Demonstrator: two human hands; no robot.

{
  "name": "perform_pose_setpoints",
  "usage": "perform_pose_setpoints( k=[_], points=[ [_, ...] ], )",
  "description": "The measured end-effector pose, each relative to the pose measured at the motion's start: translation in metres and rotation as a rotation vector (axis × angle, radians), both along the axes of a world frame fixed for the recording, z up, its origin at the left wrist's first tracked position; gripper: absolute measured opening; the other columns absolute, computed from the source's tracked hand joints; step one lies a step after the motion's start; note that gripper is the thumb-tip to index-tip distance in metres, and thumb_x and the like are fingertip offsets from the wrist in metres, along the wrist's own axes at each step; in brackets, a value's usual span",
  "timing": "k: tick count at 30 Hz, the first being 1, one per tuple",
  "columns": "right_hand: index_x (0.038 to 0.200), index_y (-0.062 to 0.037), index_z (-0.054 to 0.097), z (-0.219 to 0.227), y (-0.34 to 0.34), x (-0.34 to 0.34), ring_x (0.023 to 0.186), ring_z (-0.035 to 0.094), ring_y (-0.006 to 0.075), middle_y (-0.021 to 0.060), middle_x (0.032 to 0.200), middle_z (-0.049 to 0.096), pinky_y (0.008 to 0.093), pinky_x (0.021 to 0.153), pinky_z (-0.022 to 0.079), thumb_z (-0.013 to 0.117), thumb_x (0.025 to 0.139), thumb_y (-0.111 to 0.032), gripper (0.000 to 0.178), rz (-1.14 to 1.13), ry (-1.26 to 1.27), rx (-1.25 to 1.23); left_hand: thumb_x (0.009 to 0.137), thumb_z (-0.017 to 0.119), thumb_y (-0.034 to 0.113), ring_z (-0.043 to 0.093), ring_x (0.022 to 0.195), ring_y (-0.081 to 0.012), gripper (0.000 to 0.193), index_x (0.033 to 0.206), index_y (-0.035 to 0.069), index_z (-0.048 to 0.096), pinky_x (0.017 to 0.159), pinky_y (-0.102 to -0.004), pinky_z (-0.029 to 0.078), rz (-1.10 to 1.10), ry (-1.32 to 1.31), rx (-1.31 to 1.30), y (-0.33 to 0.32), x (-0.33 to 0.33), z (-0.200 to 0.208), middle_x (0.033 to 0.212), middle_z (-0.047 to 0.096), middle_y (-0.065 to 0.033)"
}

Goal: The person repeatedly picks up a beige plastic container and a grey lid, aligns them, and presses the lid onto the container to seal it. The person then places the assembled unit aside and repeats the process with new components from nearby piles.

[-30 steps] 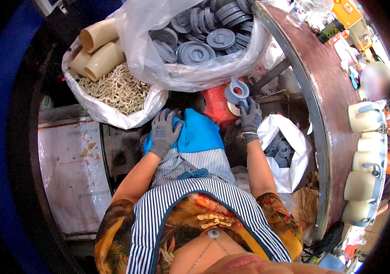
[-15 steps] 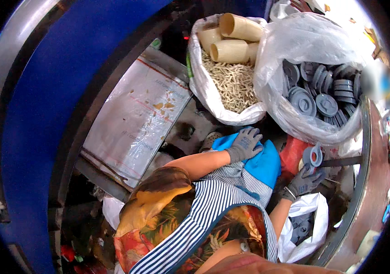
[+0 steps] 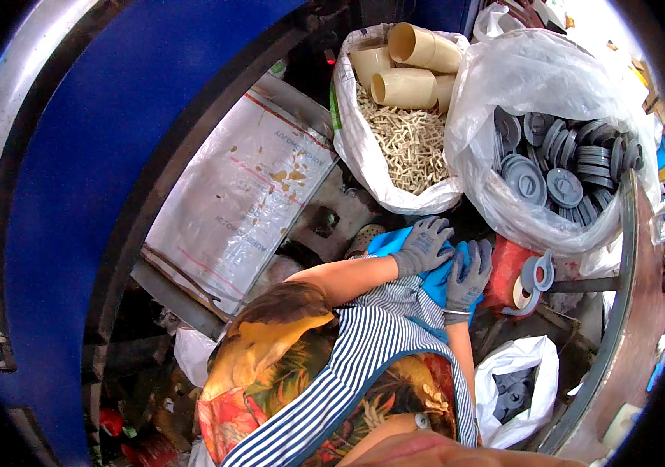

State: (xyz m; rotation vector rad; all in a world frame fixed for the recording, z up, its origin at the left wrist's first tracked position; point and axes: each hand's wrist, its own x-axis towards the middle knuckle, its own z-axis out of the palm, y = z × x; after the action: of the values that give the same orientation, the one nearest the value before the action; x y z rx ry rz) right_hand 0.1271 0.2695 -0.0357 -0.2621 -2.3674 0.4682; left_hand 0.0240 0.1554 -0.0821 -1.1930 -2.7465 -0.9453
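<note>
Both my hands wear grey gloves and lie on the blue cloth point(image 3: 388, 243) over my lap. My left hand point(image 3: 424, 247) rests flat with fingers stretched out, holding nothing I can see. Close beside it, my right hand point(image 3: 468, 279) lies with its fingers extended and slightly apart, also with nothing visible in it. To the right of my right hand, a grey plastic ring-shaped part point(image 3: 538, 274) sits against a red object point(image 3: 506, 261). A cream ring point(image 3: 521, 293) shows next to the grey part.
Ahead stands a white sack point(image 3: 348, 132) with short beige pieces point(image 3: 404, 144) and beige cups point(image 3: 406, 87). A clear plastic bag point(image 3: 488, 89) holds several grey round lids point(image 3: 563, 187). At lower right is a small white bag point(image 3: 538, 350) of grey parts. A plastic-covered panel point(image 3: 223, 194) lies left.
My right hand has moved left from the grey ring-shaped part onto the blue cloth beside my left hand. The part stays by the red object. The view has shifted slightly.
</note>
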Motion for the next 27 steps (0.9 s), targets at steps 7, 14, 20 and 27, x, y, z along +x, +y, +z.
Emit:
perform_pose_setpoints(
  k=[7,14,20,27],
  points=[
    [0.122,-0.0037,0.060,-0.002,0.003,0.001,0.121,0.051,0.0363,0.0188,0.132,0.054,0.0460,0.101,0.040,0.062,0.090,-0.019,0.036,-0.014,-0.046,-0.079,0.085,0.060,0.045,0.041,0.130,-0.0373,0.055,0.128,0.012,0.054,0.107,-0.0505,0.032,-0.015,-0.022,-0.013,0.002,0.002,-0.003,0.138,0.047,-0.0160],
    [0.121,-0.0035,0.060,-0.008,0.007,0.001,0.120,0.052,0.0355,0.0188,0.132,0.055,0.0450,0.101,0.040,0.062,0.091,-0.017,0.034,-0.018,-0.042,-0.152,0.084,0.062,0.045,0.040,0.131,-0.0382,0.056,0.129,0.012,0.054,0.108,-0.0509,0.032,-0.033,-0.029,-0.022,0.003,0.001,-0.003,0.139,0.046,-0.0165],
    [0.121,-0.0035,0.060,-0.012,0.008,0.001,0.120,0.052,0.0358,0.0192,0.131,0.055,0.0456,0.102,0.040,0.063,0.090,-0.017,0.034,-0.018,-0.058,-0.172,0.085,0.061,0.045,0.039,0.132,-0.0381,0.056,0.130,0.012,0.053,0.108,-0.0513,0.031,-0.029,-0.051,-0.030,0.001,0.001,0.001,0.140,0.045,-0.0165],
    [0.120,-0.0029,0.060,-0.014,0.011,0.000,0.118,0.053,0.0363,0.0196,0.130,0.056,0.0452,0.101,0.041,0.063,0.090,-0.016,0.033,0.014,-0.050,-0.192,0.086,0.060,0.046,0.038,0.133,-0.0373,0.057,0.130,0.012,0.053,0.109,-0.0506,0.031,-0.033,-0.047,-0.024,0.002,0.001,-0.003,0.141,0.045,-0.0162]
  ],
)
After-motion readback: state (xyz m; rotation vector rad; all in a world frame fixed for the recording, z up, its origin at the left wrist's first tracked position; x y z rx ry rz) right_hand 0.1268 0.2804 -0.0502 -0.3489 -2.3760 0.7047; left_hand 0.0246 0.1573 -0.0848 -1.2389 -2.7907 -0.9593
